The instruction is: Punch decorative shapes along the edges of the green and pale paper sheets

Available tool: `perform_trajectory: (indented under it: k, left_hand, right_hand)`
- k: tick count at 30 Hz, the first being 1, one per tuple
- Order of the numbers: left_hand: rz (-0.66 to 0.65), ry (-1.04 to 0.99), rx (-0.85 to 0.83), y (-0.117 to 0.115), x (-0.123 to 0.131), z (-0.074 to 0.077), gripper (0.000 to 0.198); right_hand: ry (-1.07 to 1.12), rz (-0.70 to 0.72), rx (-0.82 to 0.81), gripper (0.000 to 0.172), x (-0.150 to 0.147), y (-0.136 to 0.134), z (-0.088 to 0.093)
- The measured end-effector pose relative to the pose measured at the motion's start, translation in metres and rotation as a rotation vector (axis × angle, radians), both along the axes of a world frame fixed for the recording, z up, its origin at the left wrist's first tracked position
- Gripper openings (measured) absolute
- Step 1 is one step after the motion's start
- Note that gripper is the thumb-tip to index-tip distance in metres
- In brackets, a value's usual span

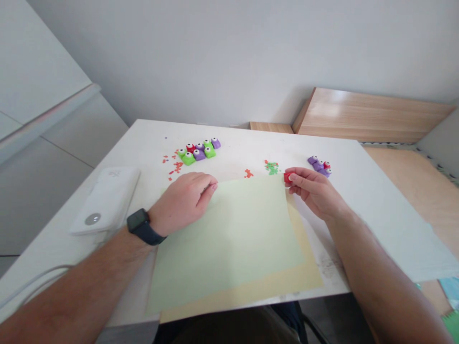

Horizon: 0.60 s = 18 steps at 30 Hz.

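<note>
My right hand [309,190] grips a small red craft punch [287,177] between thumb and fingers. That punch sits at the upper right corner of a light green sheet of paper [233,229]. At the sheet's upper left edge, my left hand [186,198] is closed, thumb and index finger pressed together where the edge meets them; its other fingers are hidden. Under the green sheet lies a pale yellow sheet [311,272], showing along the right and front. Green confetti [272,167] and orange confetti [248,173] are scattered just beyond the paper.
Several green, purple and red punches [198,154] stand in a cluster at the back left. Another group of purple and red punches [320,166] is at the right. A white box-like device [107,198] with a cable lies left. A wooden panel [366,114] rises beyond the table.
</note>
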State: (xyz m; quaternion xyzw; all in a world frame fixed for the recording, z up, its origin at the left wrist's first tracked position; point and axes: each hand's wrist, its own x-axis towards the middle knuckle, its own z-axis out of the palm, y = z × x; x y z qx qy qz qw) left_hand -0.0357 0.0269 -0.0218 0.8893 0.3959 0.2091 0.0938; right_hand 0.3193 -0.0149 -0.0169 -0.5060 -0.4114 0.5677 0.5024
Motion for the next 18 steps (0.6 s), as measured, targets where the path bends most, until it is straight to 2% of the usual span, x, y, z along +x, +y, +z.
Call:
perform_trajectory:
  k: [18]
  left_hand:
    - [0.001, 0.003, -0.001, 0.0002, 0.0009, 0.0005, 0.025]
  right_hand:
    - [-0.018, -0.011, 0.008, 0.023, 0.0007, -0.0003, 0.0013]
